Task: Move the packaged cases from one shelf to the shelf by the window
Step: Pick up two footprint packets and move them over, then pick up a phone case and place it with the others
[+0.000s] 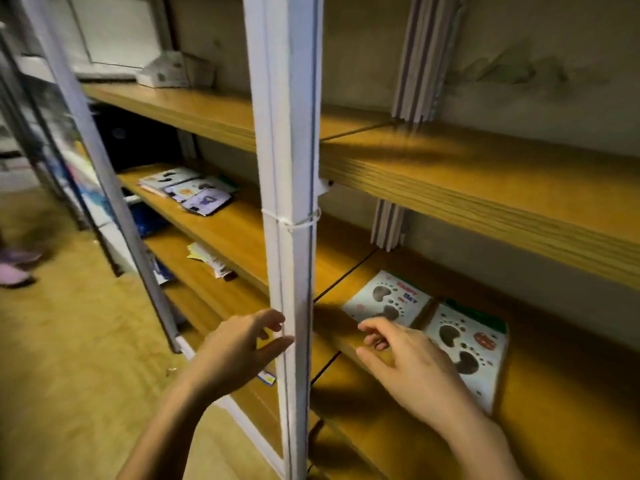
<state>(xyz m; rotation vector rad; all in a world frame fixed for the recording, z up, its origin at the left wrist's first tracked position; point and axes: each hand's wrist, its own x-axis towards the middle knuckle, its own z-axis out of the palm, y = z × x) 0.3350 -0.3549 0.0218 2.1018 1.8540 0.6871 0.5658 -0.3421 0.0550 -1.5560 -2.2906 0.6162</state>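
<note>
Hands of one person, seen from a head cam looking down at a wooden rack w/ white metal uprights. Left hand (239, 344) hangs w/ fingers spread and relaxed, tips at the edge of the white post (287, 168), gripping nothing; prob. there to steady the body while leaning in.

Right hand (412, 362) reaches into the bay right of the post, fingers loosely bent and apart, nothing clamped. It hovers over the near-left corner of the near case (474, 344); can't tell if the palm touches it.

Two packaged cases w/ paw-print art lie flat, side by side, on the middle shelf board (554, 393). The far case (388, 296) sits just beyond the fingers. Lying flat, they'll likely need a fingertip under an edge to lift.

Left of the post, on the same level, a fanned pile of cases (187, 190) rests nearer a blurred pale window frame (114, 32). That looks like the drop-off spot, so prob. part of the job is done. A cable tie (291, 220) rings the post.
</note>
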